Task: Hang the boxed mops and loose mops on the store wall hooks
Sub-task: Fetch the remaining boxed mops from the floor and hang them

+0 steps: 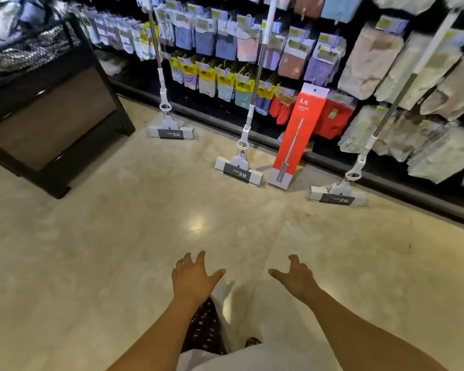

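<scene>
While both hands are empty, the task reads as barely begun, judging by what stands on the floor (pixel 113 236).

Left hand (pixel 193 278) and right hand (pixel 296 281): stretched forward low over the floor, fingers (pixel 200 257) spread and relaxed, gripping nothing, well apart from every mop.

Loose mops, three seen: left mop (pixel 170 129), middle mop (pixel 239 167), right mop (pixel 338 195). Each has its head on the floor and its handle leaning back against the wall display (pixel 373 57) of packaged cloths. The handle tops run out of view or blur, so I cannot tell whether any is caught on a hook.

Boxed mop (pixel 296 135): one red box, on end on the floor just beside the middle mop, leaning on the display.

Free hooks: none made out.

Judgement: nothing visibly hung and all four items left to do. The middle mop and the boxed mop look nearest to reach.
</scene>
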A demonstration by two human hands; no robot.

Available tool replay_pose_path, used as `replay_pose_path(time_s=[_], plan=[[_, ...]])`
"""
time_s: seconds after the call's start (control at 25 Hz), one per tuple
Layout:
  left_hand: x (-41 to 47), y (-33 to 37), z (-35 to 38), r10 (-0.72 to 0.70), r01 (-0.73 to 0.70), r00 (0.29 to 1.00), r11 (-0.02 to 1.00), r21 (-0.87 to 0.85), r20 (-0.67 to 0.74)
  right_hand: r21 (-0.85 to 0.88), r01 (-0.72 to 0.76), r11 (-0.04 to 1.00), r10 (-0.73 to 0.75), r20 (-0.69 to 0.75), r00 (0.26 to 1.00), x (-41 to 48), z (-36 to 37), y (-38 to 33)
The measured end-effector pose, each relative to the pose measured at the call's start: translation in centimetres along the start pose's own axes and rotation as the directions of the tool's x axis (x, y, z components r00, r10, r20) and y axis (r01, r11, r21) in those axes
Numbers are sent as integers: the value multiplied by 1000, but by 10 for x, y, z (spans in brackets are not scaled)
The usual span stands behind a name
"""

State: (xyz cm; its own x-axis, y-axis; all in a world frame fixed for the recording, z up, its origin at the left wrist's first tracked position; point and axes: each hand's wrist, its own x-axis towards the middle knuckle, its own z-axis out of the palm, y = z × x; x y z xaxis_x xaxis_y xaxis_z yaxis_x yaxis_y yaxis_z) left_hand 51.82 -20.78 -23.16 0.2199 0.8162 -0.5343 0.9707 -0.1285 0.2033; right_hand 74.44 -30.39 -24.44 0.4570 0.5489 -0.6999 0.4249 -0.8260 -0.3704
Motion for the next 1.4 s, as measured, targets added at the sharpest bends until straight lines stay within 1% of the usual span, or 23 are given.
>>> replay_pose_path(time_s=[0.08,0.24,0.36,0.44,0.56,0.64,0.76,0.84,0.92,1.12,1.24,1.32,1.4], plan=[[50,3,-21,39,-39,999,999,26,6,32,-28,999,30,-39,999,27,-10,-27],[138,14,-74,125,-123,992,990,71,-26,56,-76,996,80,-69,994,73,-33,-85],[196,19,-119,183,-180,983,974,136,-14,74,-55,996,63,-109,992,103,-48,-145],[231,24,-145,230,-223,973,954,202,-8,146,-24,989,44,-133,990,119,-57,-178],[273,40,-168,284,-270,958,933,240,-25,190,-25,981,53,-144,988,139,-69,-199],[293,58,-173,307,-293,952,926,239,-20,198,-75,977,105,-143,984,149,-77,-195],[319,97,-168,384,-372,923,883,285,17,253,-177,951,225,-174,959,172,-98,-176],[341,129,-165,421,-412,906,867,280,30,251,-208,945,260,-195,946,196,-120,-163],[367,169,-168,437,-422,899,855,300,19,263,-203,943,259,-200,945,232,-150,-155],[432,283,-186,413,-377,910,863,336,-38,263,-112,958,170,-210,963,322,-252,-140],[456,358,-190,480,-449,877,812,373,11,292,-146,945,219,-236,947,358,-322,-111],[468,404,-184,502,-490,863,803,339,57,288,-187,939,264,-256,930,383,-364,-90],[480,437,-176,500,-504,861,809,303,95,319,-217,922,305,-260,916,407,-397,-76]])
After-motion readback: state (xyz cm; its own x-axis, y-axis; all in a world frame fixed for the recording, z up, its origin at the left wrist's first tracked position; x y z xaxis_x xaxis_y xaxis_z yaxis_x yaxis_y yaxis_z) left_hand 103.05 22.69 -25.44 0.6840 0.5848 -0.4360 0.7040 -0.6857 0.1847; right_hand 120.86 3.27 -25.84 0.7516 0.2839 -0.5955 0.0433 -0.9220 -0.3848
